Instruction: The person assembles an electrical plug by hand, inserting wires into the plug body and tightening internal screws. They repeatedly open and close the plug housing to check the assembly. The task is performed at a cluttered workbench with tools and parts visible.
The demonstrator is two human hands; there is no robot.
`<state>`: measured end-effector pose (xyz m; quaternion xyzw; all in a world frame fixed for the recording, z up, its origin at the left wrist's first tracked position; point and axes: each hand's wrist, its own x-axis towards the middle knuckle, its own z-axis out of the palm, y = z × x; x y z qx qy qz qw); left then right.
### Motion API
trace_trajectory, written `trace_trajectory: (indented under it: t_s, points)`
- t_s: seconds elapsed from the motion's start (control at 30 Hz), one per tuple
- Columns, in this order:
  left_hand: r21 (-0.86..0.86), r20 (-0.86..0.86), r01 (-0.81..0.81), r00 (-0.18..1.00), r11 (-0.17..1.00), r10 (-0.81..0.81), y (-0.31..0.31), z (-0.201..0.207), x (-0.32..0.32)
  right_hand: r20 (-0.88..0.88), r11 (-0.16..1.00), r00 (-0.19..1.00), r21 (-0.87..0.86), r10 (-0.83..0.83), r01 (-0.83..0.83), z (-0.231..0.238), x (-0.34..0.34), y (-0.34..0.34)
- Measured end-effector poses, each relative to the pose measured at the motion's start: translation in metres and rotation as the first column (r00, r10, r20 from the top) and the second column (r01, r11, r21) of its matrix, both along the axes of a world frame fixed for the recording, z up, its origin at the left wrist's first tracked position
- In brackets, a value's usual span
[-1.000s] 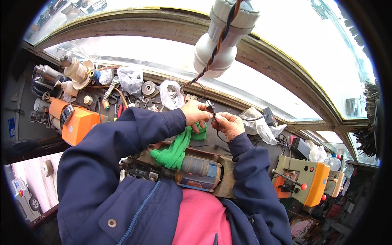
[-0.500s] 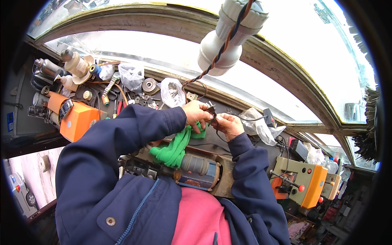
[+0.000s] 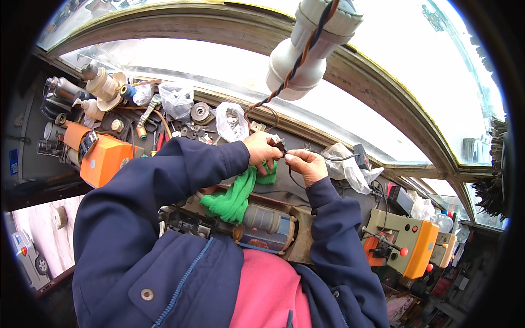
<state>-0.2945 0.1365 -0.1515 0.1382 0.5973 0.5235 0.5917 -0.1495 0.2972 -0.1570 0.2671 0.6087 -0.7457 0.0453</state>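
Note:
My left hand (image 3: 261,148) pinches a small black plug (image 3: 280,146) between thumb and fingers above the bench. My right hand (image 3: 308,166) is closed at the plug's lower end, thumb and forefinger pressed together. From there a thin dark cord (image 3: 295,179) hangs in a loop toward the bench; the fingers partly hide where it meets the plug. Below my left hand a green cloth (image 3: 232,199) lies draped over a machine with a grey and blue motor housing (image 3: 268,229), close to my body.
A white lamp fitting (image 3: 306,52) with twisted wires hangs overhead. Clear bags (image 3: 231,121), round metal discs (image 3: 200,112) and tools line the window side. An orange machine (image 3: 106,161) stands at left, a beige and yellow machine (image 3: 402,240) at right. A white bag (image 3: 350,172) lies beside a black adapter (image 3: 361,156).
My right fingertips have shifted slightly left and up against the plug. My left hand keeps its hold with little movement.

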Motion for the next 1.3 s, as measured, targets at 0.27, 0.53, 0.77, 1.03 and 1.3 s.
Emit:
trace_trajectory:
  t_s: [0.27,0.53,0.77,1.03,1.3]
  points:
    - [-0.012,-0.035,0.066,0.997,0.998,-0.067,0.003,-0.001,0.002,0.067,0.946,0.991,-0.312,0.118,-0.091,-0.016,0.002,0.016]
    - [0.003,-0.070,0.107,0.992,0.994,-0.106,0.003,0.004,0.001,0.068,0.912,0.989,-0.399,0.130,-0.093,-0.019,0.001,0.016]
    - [0.015,-0.027,0.065,0.998,0.998,-0.065,0.003,0.004,0.002,0.043,0.971,0.998,-0.235,0.052,-0.041,-0.007,0.000,0.005]
    - [-0.009,-0.011,0.035,0.999,0.999,-0.035,0.001,0.002,0.004,-0.008,0.998,1.000,0.059,-0.020,0.020,-0.010,-0.002,-0.006]
    - [-0.006,-0.045,0.089,0.995,0.996,-0.089,0.004,0.007,0.004,0.110,0.978,0.994,-0.210,0.025,-0.001,-0.010,0.000,0.010]
